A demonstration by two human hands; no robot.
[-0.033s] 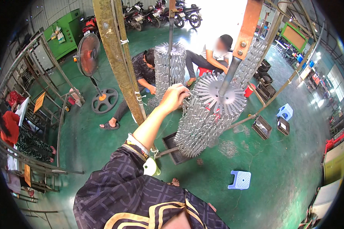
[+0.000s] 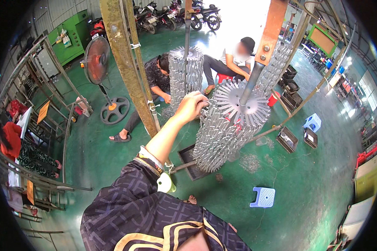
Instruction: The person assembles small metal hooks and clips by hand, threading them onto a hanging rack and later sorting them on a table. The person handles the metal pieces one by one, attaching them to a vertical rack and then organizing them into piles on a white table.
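Note:
My left hand (image 2: 191, 107) reaches forward with its fingers pinched at the left edge of a hanging cylinder-shaped rack (image 2: 224, 140). A small shiny metal part (image 2: 205, 103) shows at the fingertips; its exact shape is too small to make out. Many similar grey metal pieces hang in dense rows down the rack. On top sits a round slotted metal disc (image 2: 243, 103), fixed to a dark rod (image 2: 248, 87) below an orange-brown bar (image 2: 272, 31). My right hand is not visible.
A rusty post (image 2: 123, 54) stands beside my left arm. Another loaded rack (image 2: 186, 75) hangs behind, near two seated people. Below are a black tray (image 2: 186, 155), scattered metal pieces (image 2: 250, 163) and a blue stool (image 2: 264, 197). A fan (image 2: 97, 60) stands left.

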